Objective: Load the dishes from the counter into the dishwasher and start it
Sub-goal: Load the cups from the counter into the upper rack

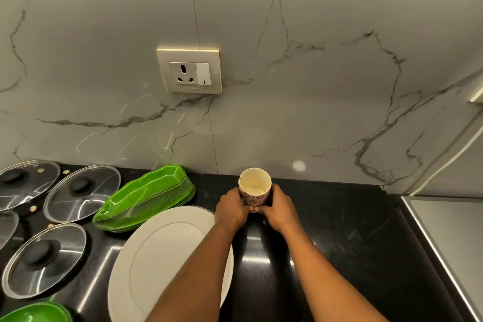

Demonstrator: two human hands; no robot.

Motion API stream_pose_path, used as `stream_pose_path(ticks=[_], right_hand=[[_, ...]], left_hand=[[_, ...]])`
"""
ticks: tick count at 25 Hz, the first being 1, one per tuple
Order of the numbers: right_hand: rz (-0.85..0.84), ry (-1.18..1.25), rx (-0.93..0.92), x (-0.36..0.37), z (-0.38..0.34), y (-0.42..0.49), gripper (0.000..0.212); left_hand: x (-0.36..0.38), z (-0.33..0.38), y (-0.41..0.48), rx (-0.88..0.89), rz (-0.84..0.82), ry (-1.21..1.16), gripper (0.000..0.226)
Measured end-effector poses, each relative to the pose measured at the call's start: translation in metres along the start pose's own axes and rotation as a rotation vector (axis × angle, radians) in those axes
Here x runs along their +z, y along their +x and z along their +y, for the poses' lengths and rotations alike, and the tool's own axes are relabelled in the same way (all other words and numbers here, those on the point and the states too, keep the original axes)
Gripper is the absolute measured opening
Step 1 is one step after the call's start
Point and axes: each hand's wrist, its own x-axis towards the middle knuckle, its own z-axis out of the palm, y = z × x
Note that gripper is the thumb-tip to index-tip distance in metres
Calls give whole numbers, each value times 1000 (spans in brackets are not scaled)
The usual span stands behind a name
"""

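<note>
- Cupping a small round ceramic cup [254,192], smooth cream inside with red flower prints outside, the left hand [231,210] and right hand [279,210] wrap it from either side, fingers curled round its wall and fingertips [254,208] meeting on the near side
- The cup sits upright, its mouth open to the camera, over the back of the glossy black stone counter [339,230], close to the wall; the hands hide whether its base touches the stone
- A large round matt white plate [162,256] lies flat on the counter, partly under the left forearm
- Behind that plate sits a stack of glossy green ribbed leaf-shaped plates [146,201]
- Further left, round glass lids [81,192] with steel rims and black knobs lie flat
- Behind everything, a grey-veined marble wall [326,86] carries a cream socket plate [189,70]
</note>
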Motion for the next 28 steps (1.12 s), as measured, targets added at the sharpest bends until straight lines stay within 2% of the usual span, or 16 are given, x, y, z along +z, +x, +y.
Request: stream_pose_path(ticks=[11, 16, 28], right_hand=[[110, -111, -95, -40, 11, -108, 61], [107, -104, -127, -55, 28, -160, 59], [63, -109, -220, -94, 118, -333, 60]], left_hand=[[-10, 14, -110, 183, 58, 88, 39], [2, 16, -166, 201, 69, 67, 47], [80, 14, -363, 132, 180, 56, 40]])
